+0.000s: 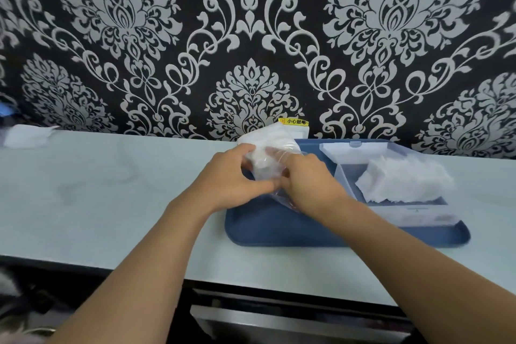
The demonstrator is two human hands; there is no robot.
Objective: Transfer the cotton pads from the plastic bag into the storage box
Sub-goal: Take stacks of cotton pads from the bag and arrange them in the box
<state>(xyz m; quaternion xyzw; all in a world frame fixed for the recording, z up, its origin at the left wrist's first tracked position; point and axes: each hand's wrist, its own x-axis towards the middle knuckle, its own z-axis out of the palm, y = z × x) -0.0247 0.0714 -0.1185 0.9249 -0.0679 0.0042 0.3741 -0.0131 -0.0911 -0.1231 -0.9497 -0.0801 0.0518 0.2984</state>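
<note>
Over the blue tray (268,227), both hands grip the bag (268,148) of pads: left hand (229,176) curled round its near end, right hand (307,179) pinching the plastic. Beside them, the box (418,212) on the tray holds a stack of pads (402,180).

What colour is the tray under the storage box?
Blue; the tray shows clearly in the head view.

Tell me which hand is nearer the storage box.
Right. The right hand grips the plastic bag just beside the storage box; the left hand holds the bag's far side, farther away.
</note>
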